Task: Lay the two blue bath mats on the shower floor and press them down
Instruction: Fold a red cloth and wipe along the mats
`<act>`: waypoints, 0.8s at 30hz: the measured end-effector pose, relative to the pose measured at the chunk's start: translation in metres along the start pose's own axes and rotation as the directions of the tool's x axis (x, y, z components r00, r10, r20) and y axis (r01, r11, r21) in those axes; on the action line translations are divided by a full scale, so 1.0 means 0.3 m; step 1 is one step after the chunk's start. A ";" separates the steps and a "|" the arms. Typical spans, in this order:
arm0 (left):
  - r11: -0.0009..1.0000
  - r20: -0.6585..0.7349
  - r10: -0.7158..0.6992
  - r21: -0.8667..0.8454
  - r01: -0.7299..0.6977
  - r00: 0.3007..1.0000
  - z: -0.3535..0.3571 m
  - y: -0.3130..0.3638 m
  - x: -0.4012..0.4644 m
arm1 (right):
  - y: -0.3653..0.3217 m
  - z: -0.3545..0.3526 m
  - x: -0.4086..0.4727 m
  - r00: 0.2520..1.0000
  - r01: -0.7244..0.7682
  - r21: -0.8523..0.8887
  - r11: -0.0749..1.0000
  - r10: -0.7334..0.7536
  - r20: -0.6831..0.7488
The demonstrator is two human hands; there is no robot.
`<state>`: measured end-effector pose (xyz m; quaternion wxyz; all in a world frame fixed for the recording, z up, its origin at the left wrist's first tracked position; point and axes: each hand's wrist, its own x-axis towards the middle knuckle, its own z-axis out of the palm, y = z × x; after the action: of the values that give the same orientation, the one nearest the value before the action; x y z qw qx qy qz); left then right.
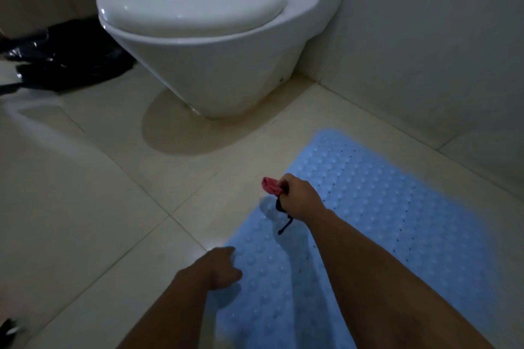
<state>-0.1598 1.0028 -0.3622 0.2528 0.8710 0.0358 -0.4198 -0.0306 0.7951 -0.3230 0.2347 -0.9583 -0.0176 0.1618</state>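
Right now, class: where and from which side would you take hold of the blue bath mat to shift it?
Probably the blue bath mat is best pinched at its near left edge beside the left hand, coming from the bare tile side: it lies flat, thin and flexible, and that edge is exposed.

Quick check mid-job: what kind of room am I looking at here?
Almost certainly a bathroom: a white toilet with its lid closed, pale floor tiles running up to a tiled wall, and a blue bubbled bath mat lying on the floor.

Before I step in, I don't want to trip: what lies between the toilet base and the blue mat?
Only bare tiled floor, partly in the shadow of the toilet, up to the near edge of the blue mat, as the head view shows.
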 end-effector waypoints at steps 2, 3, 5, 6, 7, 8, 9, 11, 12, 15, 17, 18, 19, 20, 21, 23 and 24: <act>0.997 -0.095 0.034 -0.072 -0.041 0.995 -0.108 0.040 -0.005 | 0.005 -0.043 -0.030 0.998 -0.011 0.125 0.992 0.019 -0.060; 0.992 -0.151 0.054 -0.102 -0.070 0.987 -0.164 0.065 -0.005 | 0.001 -0.062 -0.040 0.997 -0.017 0.168 0.986 0.029 -0.067; 0.983 -0.236 0.085 -0.141 -0.120 0.968 -0.267 0.122 -0.012 | -0.029 -0.101 -0.074 0.998 -0.040 0.266 0.963 0.051 -0.037; 0.974 -0.276 0.103 -0.169 -0.154 0.955 -0.311 0.150 -0.021 | -0.053 -0.127 -0.096 0.998 -0.052 0.328 0.943 0.061 -0.016; 0.958 -0.306 0.133 -0.203 -0.202 0.943 -0.356 0.190 -0.048 | -0.086 -0.171 -0.126 0.997 -0.076 0.395 0.915 0.082 0.001; 0.936 -0.326 0.159 -0.251 -0.247 0.932 -0.395 0.233 -0.084 | -0.129 -0.223 -0.163 0.994 -0.103 0.455 0.885 0.107 0.016; 0.903 -0.356 0.191 -0.301 -0.306 0.915 -0.424 0.271 -0.126 | -0.174 -0.276 -0.199 0.991 -0.132 0.514 0.848 0.133 0.035; 0.817 -0.434 0.235 -0.397 -0.418 0.870 -0.508 0.368 -0.255 | -0.286 -0.438 -0.292 0.977 -0.212 0.617 0.758 0.184 0.109; 0.784 -0.472 0.237 -0.423 -0.454 0.849 -0.545 0.415 -0.321 | -0.337 -0.514 -0.339 0.967 -0.252 0.650 0.717 0.205 0.150; 0.727 -0.485 0.259 -0.472 -0.499 0.836 -0.706 0.607 -0.555 | -0.471 -0.803 -0.477 0.949 -0.292 0.725 0.624 0.281 0.140; 0.719 -0.452 0.303 -0.469 -0.513 0.839 -0.824 0.756 -0.725 | -0.542 -1.023 -0.562 0.949 -0.234 0.741 0.630 0.314 0.033; 0.735 -0.436 0.327 -0.440 -0.516 0.838 -0.882 0.838 -0.823 | -0.577 -1.144 -0.608 0.944 -0.208 0.740 0.640 0.331 -0.021; 0.741 -0.425 0.353 -0.417 -0.527 0.833 -0.925 0.909 -0.907 | -0.608 -1.242 -0.653 0.940 -0.182 0.748 0.639 0.337 -0.059; 0.745 -0.410 0.373 -0.403 -0.532 0.833 -0.964 0.976 -0.986 | -0.633 -1.329 -0.693 0.933 -0.169 0.752 0.638 0.350 -0.087; 0.743 -0.384 0.391 -0.405 -0.533 0.836 -1.007 1.049 -1.069 | -0.656 -1.428 -0.740 0.919 -0.164 0.768 0.620 0.378 -0.109; 0.738 -0.320 0.409 -0.435 -0.516 0.854 -1.074 1.160 -1.217 | -0.697 -1.595 -0.831 0.873 -0.164 0.811 0.562 0.466 -0.146; 0.734 -0.280 0.429 -0.446 -0.512 0.859 -1.112 1.216 -1.300 | -0.718 -1.686 -0.883 0.844 -0.170 0.831 0.530 0.513 -0.154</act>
<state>-0.0735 0.9010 0.2531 0.5663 0.7842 -0.0574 -0.2470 -0.1111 0.7327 0.2786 0.5941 -0.7487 0.2939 0.0069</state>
